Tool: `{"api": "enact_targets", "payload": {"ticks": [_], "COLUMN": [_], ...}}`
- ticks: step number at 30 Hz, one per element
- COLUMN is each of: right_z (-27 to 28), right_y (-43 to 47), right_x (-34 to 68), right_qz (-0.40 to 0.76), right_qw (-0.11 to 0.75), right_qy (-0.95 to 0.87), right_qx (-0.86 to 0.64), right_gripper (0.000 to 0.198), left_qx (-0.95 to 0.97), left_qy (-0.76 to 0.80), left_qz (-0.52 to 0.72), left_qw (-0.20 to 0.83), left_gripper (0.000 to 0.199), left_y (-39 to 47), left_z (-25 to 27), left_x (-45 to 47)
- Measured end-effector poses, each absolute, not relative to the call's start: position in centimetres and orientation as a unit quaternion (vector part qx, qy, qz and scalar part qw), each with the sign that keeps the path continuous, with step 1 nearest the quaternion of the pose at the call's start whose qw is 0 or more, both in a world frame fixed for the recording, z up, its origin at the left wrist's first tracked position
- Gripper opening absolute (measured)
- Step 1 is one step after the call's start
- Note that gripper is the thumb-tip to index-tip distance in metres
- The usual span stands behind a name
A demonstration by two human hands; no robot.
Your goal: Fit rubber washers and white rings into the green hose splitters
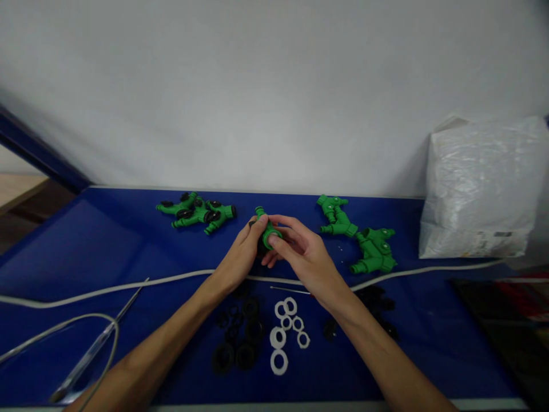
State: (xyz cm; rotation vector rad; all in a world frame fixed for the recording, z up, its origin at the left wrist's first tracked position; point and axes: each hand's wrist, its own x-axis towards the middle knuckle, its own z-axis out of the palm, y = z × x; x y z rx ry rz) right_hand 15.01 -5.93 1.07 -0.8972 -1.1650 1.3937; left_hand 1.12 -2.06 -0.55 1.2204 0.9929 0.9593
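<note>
A green plastic Y-shaped hose connector (269, 233) is held between both hands above the middle of the table. My left hand (243, 250) grips it from the left, thumb along its upper part. From the right, my right hand (309, 252) holds it, with the thumb pressed at its round lower end and the other fingers curled behind. My fingers cover much of the connector. White plastic rings (279, 363) lie in a group below the hands, with black rings (246, 356) to their left. A thin screwdriver (289, 290) lies partly under my right hand.
Green connectors with black parts (195, 214) lie back left; more green connectors (374, 250) lie right. Small black parts (380, 303) sit by my right forearm. A white cable (171, 280) crosses the blue table (433, 320). A plastic-wrapped package (480, 189) stands back right; a long slim tool (100, 340) lies left.
</note>
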Motion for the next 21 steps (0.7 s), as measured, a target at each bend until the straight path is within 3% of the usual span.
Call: {"api": "enact_targets", "payload": {"ticks": [21], "right_z": [1.1], "right_y": [-5.96], "right_x": [15.03], "right_qz": [0.585], "right_qw": [0.528], "right_qy": [-0.48], "right_qx": [-0.385], "right_gripper": [0.033], "left_qx": [0.631], "left_qy": [0.428], "left_qz": [0.38], "left_qw": [0.524], "left_gripper": [0.046], "left_y": [-2.34], "left_z": [0.02], "left_x": [0.84]}}
